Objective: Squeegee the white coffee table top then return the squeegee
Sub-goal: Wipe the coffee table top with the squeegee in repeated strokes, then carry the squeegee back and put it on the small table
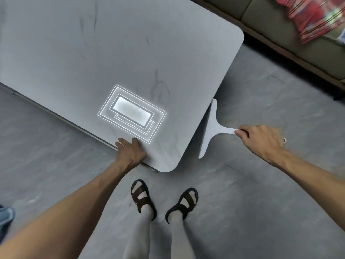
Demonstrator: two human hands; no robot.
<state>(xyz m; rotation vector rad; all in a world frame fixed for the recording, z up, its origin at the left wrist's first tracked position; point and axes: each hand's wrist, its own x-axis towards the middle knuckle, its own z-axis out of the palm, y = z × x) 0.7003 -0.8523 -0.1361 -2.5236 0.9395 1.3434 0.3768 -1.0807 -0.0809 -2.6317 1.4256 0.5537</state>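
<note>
At the right of the scene, the right hand [261,140] is the working grip, fingers curled tight around the end of the squeegee [211,128] handle, arm reaching in from the lower right. That squeegee is plain white and T-shaped: a short flat handle flares into a long, narrow blade with rounded ends. Its blade runs just beside the right edge of the surface [115,53], off the top and over the floor [261,184]; whether it touches that edge cannot be told. Across the near corner, the left hand [130,152] lies flat and spread on the surface close to its near edge, holding nothing. This coffee table top is white with rounded corners, showing faint dark scuffs and a bright rectangular light reflection just beyond the left hand. Below, near the camera, two feet in dark strapped sandals [143,197] stand on grey floor, close to the corner. Far right, a low olive sofa [280,19] carries a red striped cloth [315,17], blurred. Something blue [5,217] shows at the left edge, unclear. No readable writing appears anywhere.
</note>
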